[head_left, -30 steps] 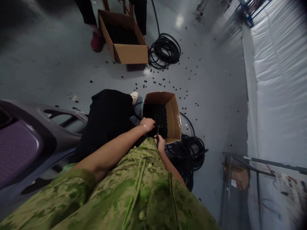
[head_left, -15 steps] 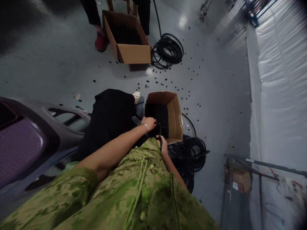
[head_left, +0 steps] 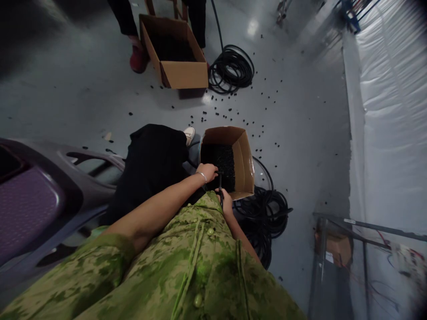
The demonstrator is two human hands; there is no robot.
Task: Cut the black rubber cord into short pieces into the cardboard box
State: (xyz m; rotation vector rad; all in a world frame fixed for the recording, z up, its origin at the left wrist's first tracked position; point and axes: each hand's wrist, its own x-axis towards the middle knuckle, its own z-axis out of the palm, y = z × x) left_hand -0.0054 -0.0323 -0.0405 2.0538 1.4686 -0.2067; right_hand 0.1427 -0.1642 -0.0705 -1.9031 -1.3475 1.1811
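Clasping a short black hose end (head_left: 218, 172), the left hand (head_left: 207, 172) is working at 8 o'clock over the near cardboard box (head_left: 245, 166), taking that box as the dial's centre. Its grip is closing round the piece; the fingers are hiding most of it. The right hand (head_left: 227, 202) is positioned at 6 o'clock, its grip wrapping the handle of a dark hand tool (head_left: 220, 182). The tool is pointing to 12 o'clock, its tip lying just beside the hose end; whether the two are touching cannot be told. Both hands are staying near each other, apart.

Small black pieces (head_left: 224, 160) are covering the bottom of the near box. More loose pieces (head_left: 230, 110) are lying on the floor (head_left: 300, 146), mostly towards 12 and 1 o'clock. A tangled hose coil (head_left: 267, 213) is resting between 4 and 5 o'clock; a rounder hose coil (head_left: 231, 69) is sitting at 12 o'clock. At 11 o'clock, a far cardboard box (head_left: 185, 74) is holding dark contents and standing between another person's legs (head_left: 123, 18). A purple seat (head_left: 28, 204) is occupying 9 o'clock.
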